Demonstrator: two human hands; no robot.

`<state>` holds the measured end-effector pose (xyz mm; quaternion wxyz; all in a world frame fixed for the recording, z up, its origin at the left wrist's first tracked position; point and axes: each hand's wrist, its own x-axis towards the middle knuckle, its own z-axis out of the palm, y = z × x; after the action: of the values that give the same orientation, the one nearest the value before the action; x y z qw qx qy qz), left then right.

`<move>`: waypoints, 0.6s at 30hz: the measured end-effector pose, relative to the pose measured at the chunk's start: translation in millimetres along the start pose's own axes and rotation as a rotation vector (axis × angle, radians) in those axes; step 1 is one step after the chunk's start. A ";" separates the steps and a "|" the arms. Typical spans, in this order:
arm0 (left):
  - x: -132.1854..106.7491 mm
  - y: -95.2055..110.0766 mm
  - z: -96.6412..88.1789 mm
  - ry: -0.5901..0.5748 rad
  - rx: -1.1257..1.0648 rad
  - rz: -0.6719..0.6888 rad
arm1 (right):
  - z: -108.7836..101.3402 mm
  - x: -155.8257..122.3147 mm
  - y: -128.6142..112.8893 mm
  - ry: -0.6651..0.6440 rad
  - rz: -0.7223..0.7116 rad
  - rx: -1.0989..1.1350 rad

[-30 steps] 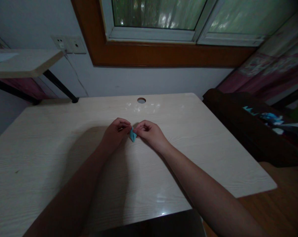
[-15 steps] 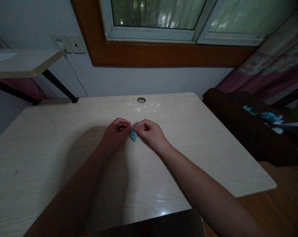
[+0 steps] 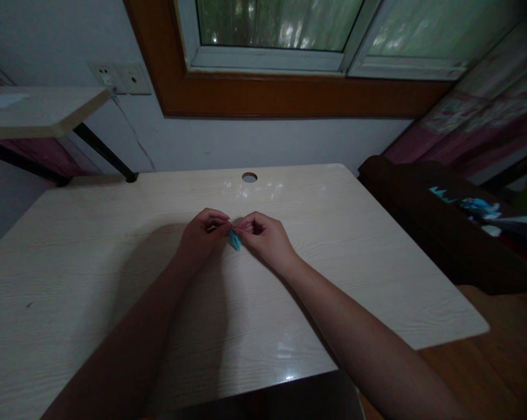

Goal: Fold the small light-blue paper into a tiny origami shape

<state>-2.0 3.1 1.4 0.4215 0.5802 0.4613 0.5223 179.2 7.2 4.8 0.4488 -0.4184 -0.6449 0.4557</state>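
A small piece of folded blue paper [image 3: 234,240] hangs between my two hands, its pointed end toward me. My left hand [image 3: 206,233] pinches its upper left side between thumb and fingers. From the other side, my right hand [image 3: 263,234] grips it near the top, thumb over the paper. The fingertips of both hands nearly meet and cover the paper's upper part. Both hands are low over the pale wood-grain table [image 3: 355,280].
A round cable hole [image 3: 249,177] is near the table's back edge. At the left, a raised shelf [image 3: 49,114] stands on black legs. Beyond the right edge, a dark brown piece of furniture [image 3: 412,221] bears blue and white items [image 3: 480,208].
My right thumb and fingers have shifted slightly left over the paper, so less of it shows and it looks narrower. My left hand has barely moved.
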 end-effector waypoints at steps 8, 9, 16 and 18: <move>0.8 -0.5 -0.2 0.006 -0.038 -0.037 | 1.7 2.5 4.9 -0.019 0.040 0.119; 1.0 -1.0 -0.3 0.009 -0.047 -0.044 | 1.7 2.9 5.4 -0.017 0.043 0.135; -0.7 2.7 1.4 -0.010 -0.122 -0.073 | 0.4 4.3 6.4 0.004 0.051 0.174; -1.7 4.4 1.8 -0.030 -0.097 -0.059 | -0.1 4.4 5.8 0.003 0.060 0.173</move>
<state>0.1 0.5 5.2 0.4712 0.5531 0.4458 0.5228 179.0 12.8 0.1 0.4703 -0.3980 -0.5895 0.5223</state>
